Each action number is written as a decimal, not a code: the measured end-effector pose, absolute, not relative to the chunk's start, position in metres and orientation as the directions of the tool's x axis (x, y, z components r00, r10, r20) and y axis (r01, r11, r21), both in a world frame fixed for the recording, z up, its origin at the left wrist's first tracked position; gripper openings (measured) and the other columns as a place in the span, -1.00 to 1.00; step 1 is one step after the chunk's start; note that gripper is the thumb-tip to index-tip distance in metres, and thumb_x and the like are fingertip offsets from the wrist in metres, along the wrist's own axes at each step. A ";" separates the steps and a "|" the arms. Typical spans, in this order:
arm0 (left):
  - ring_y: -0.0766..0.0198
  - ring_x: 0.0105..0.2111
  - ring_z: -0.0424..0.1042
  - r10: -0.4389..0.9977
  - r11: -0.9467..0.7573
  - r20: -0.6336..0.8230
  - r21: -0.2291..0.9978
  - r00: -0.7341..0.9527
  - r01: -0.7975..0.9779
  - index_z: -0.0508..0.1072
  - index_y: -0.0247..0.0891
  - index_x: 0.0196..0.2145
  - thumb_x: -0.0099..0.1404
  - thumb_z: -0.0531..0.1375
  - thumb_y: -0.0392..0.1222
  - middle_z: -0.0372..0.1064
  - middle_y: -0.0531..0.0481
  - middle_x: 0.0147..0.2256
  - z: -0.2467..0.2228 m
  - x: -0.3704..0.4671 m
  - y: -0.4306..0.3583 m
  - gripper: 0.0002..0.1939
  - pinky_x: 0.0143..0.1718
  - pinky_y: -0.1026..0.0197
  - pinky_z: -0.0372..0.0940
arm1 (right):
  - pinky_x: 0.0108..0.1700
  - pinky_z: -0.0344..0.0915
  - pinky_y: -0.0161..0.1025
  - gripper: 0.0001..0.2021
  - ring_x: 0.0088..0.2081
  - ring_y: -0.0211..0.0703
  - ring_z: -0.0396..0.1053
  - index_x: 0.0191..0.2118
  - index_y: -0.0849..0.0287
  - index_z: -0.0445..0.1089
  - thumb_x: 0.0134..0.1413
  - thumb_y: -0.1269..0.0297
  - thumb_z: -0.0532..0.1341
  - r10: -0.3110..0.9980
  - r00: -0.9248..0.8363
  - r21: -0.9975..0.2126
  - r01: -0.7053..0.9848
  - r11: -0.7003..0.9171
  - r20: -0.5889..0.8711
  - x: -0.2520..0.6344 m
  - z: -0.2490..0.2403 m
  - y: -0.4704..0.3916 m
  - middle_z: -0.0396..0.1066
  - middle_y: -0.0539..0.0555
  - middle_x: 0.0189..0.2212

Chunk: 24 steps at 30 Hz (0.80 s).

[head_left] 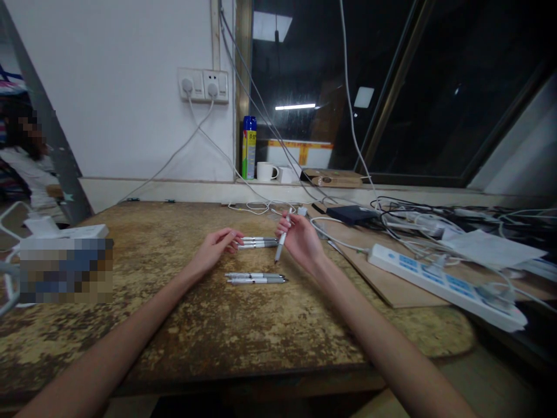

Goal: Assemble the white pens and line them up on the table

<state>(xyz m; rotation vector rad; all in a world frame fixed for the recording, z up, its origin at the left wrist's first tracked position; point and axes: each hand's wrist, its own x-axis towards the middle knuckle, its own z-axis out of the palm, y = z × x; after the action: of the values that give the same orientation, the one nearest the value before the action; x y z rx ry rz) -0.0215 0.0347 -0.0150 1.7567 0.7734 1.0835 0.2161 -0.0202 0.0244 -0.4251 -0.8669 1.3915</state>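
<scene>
Between the fingers of my right hand (301, 235) is a white and grey pen (282, 239), held tilted with its tip pointing down. My left hand (220, 242) rests low over the table, fingers loosely bent and a little apart, by the left ends of a back group of white and grey pens (257, 242). Whether its fingertips touch those pens I cannot tell. Nearer to me lies a second group of similar pens (256, 278), side by side, with their tips to the right.
The worn wooden table (183, 342) carries a white power strip (444, 284) on a brown board (391, 293) at right, among tangled cables and a black box (351, 215). A spray can (249, 148) and a mug (266, 170) stand on the sill. A person (26, 157) is at far left.
</scene>
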 end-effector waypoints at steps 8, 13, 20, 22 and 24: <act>0.23 -0.37 0.42 0.816 -0.462 0.366 0.878 0.447 0.124 0.58 -0.32 -0.16 0.37 0.16 0.16 0.52 -0.09 -0.32 -0.018 -0.026 0.038 -0.54 -0.29 0.21 0.31 | -0.50 0.12 -0.33 -0.65 -0.56 -0.24 -0.13 -0.47 0.09 0.14 0.32 0.04 0.05 0.940 -0.124 -0.714 -0.684 0.150 0.317 0.224 0.032 -0.025 -0.17 -0.10 -0.56; 0.22 -0.37 0.42 0.819 -0.463 0.358 0.874 0.449 0.146 0.57 -0.33 -0.15 0.39 0.14 0.16 0.52 -0.09 -0.32 -0.020 -0.028 0.041 -0.54 -0.29 0.21 0.31 | -0.48 0.12 -0.33 -0.70 -0.54 -0.22 -0.13 -0.48 0.10 0.14 0.29 0.15 0.05 0.930 -0.102 -0.704 -0.684 0.191 0.353 0.224 0.033 -0.027 -0.18 -0.09 -0.55; 0.22 -0.38 0.41 0.804 -0.481 0.360 0.861 0.473 0.163 0.57 -0.31 -0.16 0.39 0.13 0.17 0.51 -0.08 -0.31 -0.021 -0.028 0.040 -0.53 -0.30 0.22 0.30 | -0.48 0.10 -0.32 -0.76 -0.54 -0.21 -0.13 -0.44 0.09 0.19 0.26 0.18 0.05 0.924 -0.078 -0.698 -0.680 0.225 0.375 0.225 0.033 -0.027 -0.20 -0.09 -0.55; 0.21 -0.38 0.41 0.808 -0.476 0.357 0.864 0.469 0.164 0.57 -0.31 -0.16 0.38 0.13 0.18 0.51 -0.08 -0.32 -0.020 -0.028 0.040 -0.52 -0.31 0.22 0.30 | -0.47 0.11 -0.32 -0.76 -0.54 -0.22 -0.11 -0.42 0.10 0.22 0.27 0.17 0.04 0.924 -0.068 -0.689 -0.687 0.230 0.376 0.225 0.033 -0.027 -0.19 -0.09 -0.55; 0.21 -0.37 0.41 0.811 -0.473 0.356 0.866 0.464 0.161 0.58 -0.31 -0.17 0.37 0.13 0.19 0.51 -0.08 -0.32 -0.020 -0.028 0.040 -0.52 -0.31 0.22 0.30 | -0.46 0.13 -0.30 -0.77 -0.54 -0.21 -0.10 -0.41 0.09 0.25 0.26 0.15 0.05 0.929 -0.053 -0.700 -0.673 0.238 0.366 0.225 0.033 -0.027 -0.18 -0.09 -0.55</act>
<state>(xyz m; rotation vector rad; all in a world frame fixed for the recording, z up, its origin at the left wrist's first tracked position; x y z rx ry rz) -0.0281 0.0402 -0.0203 1.9125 0.8129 1.0266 0.2253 -0.0269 0.0331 -0.3502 -0.9278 1.3460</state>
